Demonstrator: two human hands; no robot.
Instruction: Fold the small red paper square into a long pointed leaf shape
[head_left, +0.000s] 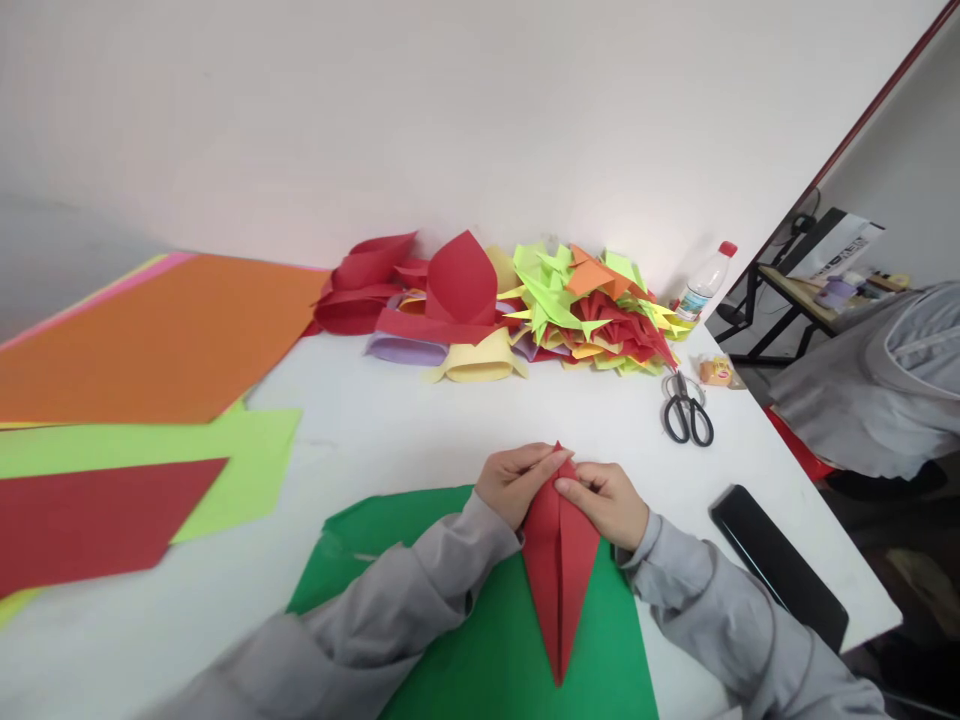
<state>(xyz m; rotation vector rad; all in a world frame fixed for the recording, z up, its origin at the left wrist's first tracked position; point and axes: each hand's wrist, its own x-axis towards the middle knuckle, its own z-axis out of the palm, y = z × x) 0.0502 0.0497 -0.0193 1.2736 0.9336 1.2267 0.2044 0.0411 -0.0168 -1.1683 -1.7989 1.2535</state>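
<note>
A folded piece of red paper (551, 570), kite-shaped with a seam down its middle, points its long tip toward me. My left hand (517, 482) pinches its upper left edge near the far tip. On the other side, my right hand (609, 503) grips the upper right edge between thumb and fingers. Both hands nearly meet at the top of the fold. Beneath lies a large green sheet (450, 660) on the white table (360, 430). Some fingers are hidden behind the red paper.
Coloured sheets (150, 340) spread at the left. Folded paper hats (461, 285) and a heap of folded paper pieces (592, 310) line the wall. Scissors (686, 415), a snack packet (718, 371), a bottle (705, 285) and a black phone (780, 565) are at the right, near a person's grey clothing (885, 380).
</note>
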